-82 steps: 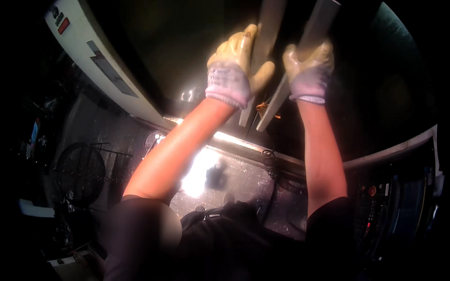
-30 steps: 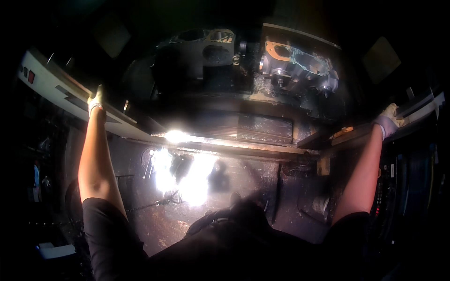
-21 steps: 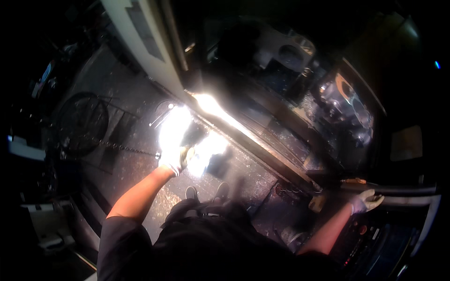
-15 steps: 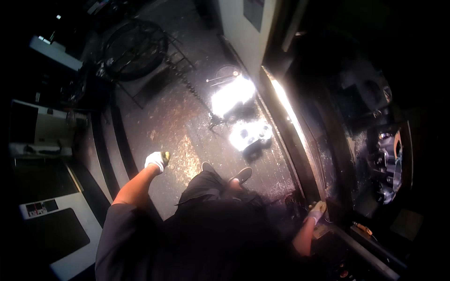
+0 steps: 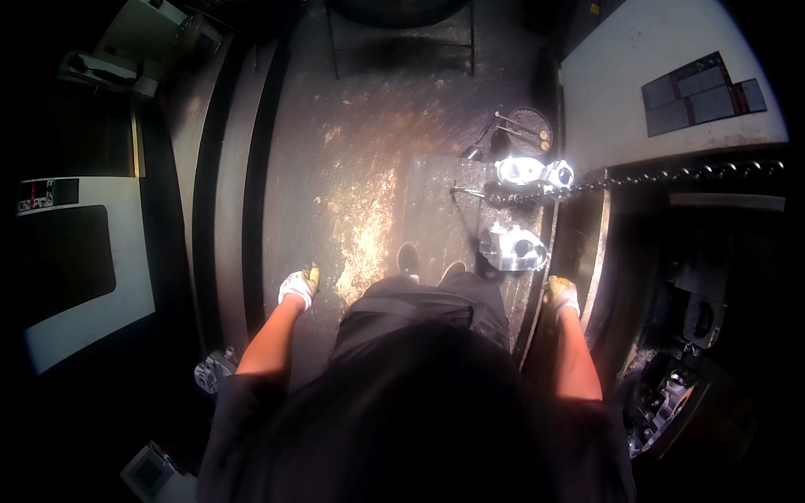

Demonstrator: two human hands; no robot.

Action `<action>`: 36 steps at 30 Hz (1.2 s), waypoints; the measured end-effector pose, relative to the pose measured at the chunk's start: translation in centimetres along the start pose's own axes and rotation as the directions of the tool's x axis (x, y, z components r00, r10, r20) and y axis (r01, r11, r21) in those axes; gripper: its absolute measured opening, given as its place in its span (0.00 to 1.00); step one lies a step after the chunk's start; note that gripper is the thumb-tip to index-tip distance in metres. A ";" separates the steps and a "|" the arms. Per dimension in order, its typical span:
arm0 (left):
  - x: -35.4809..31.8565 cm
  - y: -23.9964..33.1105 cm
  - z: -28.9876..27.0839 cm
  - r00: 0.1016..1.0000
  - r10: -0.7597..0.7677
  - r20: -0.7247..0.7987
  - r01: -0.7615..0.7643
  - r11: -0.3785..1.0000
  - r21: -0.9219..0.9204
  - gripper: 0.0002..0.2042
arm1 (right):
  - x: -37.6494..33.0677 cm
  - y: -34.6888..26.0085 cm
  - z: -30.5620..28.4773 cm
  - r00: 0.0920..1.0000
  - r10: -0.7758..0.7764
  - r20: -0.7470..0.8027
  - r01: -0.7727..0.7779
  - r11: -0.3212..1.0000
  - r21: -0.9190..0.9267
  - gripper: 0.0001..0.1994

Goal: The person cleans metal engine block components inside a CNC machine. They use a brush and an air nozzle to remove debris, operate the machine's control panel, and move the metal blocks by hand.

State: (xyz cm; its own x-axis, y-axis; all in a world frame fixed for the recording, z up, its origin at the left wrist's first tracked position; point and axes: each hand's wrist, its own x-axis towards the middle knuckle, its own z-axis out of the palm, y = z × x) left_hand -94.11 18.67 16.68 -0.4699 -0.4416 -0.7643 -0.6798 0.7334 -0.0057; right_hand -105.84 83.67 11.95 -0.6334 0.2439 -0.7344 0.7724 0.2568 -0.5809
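My left hand, in a white and yellow work glove, hangs over the floor at my left side. Its fingers are curled in, and nothing shows in them. My right hand, gloved alike, is held low at my right with its fingers bent and no object visible in it. Just ahead of it sits a shiny machined metal casting with a round bore. Beyond that, a second bright metal casting is partly washed out by glare. A hoist chain stretches across toward the right, near the second casting.
A worn floor runs ahead of me, with a round table or ring on legs at its far end. White machine panels stand left and right. More metal castings lie at the lower right and lower left.
My view has swung to the right. My right hand has come away from the dark machine edge and now hangs beside the castings. The left hand stays curled at my side.
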 end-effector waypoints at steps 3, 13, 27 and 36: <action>1.3 -1.6 0.7 0.999 -0.030 -0.028 0.028 0.998 -0.064 0.26 | 1.8 -6.1 7.4 0.998 0.007 0.063 0.001 0.992 -0.125 0.11; 7.8 0.8 -3.4 0.908 0.198 -0.369 -0.264 0.955 -0.138 0.27 | 13.4 -27.1 31.5 0.867 -0.235 0.439 0.485 0.598 -0.638 0.18; 20.9 14.7 -13.0 0.919 -0.151 0.363 0.023 0.942 0.335 0.28 | 58.6 -18.7 31.5 0.901 0.399 0.172 -0.175 0.696 -0.697 0.10; 31.1 14.0 -12.2 0.595 -0.563 0.574 0.728 0.680 -0.087 0.18 | 76.3 -14.7 23.1 0.853 0.512 -0.103 -0.449 0.820 0.355 0.18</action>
State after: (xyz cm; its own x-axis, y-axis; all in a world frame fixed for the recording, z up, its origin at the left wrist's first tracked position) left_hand -125.16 8.90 0.72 0.4266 -0.3791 -0.8212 -0.8532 0.1326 -0.5044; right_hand -164.44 76.86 -43.67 -0.1500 0.4355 -0.8876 0.9344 -0.2310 -0.2713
